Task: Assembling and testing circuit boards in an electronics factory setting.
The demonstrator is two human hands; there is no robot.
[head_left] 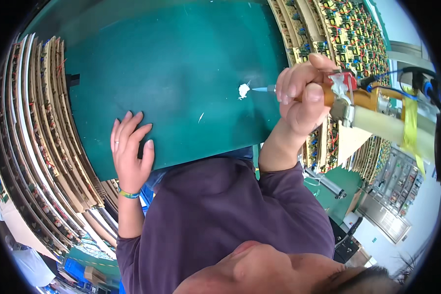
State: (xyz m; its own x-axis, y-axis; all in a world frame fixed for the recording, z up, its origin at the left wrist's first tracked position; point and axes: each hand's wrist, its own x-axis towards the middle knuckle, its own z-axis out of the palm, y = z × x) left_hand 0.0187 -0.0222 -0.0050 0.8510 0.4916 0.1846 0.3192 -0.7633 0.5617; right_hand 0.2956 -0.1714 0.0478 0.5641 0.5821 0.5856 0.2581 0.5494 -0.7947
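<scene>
My right hand (304,95) is wrapped round a glue dispensing gun (335,100) with an amber body, a metal collar and a red part on top. Its pale blue tapered nozzle (262,89) points left, the tip close beside a small white blob (243,90) that looks like glue. The blob lies on the green work mat (171,63). At the mat's near left part, my left hand (132,152) rests with fingers apart and nothing in it. A thin white streak (201,117) marks the mat between the hands.
Stacked cardboard layers of small circuit boards (44,122) line the left side. More boards (355,36) with yellow parts and red wires stand at the right. A thick pale hose (392,122) with yellow tape runs right from the gun. Another person (32,267) shows at lower left.
</scene>
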